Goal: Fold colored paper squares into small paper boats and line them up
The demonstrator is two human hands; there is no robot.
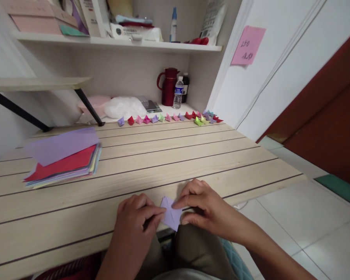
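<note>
A small folded piece of lilac paper [172, 216] is held over the table's front edge, with crease lines across its face. My left hand [140, 217] pinches its left corner between thumb and forefinger. At the right side of the paper, my right hand [202, 206] has its forefinger tip on the surface and its thumb apart from that finger, near the lower right edge. The other fingers of both hands are curled. My lap lies below the paper.
A stack of coloured paper sheets [64, 159] lies at the left of the slatted table [128, 163]. Small folded paper boats [154, 118] line the back edge. Behind them stand a red jug [169, 86] and a water bottle [178, 93]. A raised shelf [37, 83] stands at back left.
</note>
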